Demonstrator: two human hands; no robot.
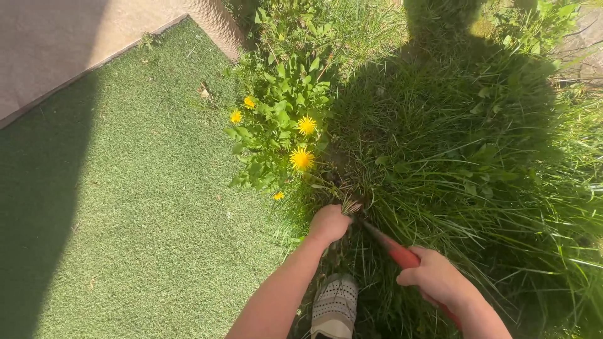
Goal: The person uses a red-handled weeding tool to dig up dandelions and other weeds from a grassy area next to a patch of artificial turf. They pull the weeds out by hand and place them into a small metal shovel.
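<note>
Gripping grass tuft, left hand, right hand holding red-handled tool, dandelions beside

Home garden/backyard, outdoors, sunny: artificial turf w/ neat edge next to paved strip, overgrown grass clump, weeds w/ yellow dandelion-type flowers, hard shadows on the ground.

Short green turf borders tall grass with yellow-flowered weeds.
</note>
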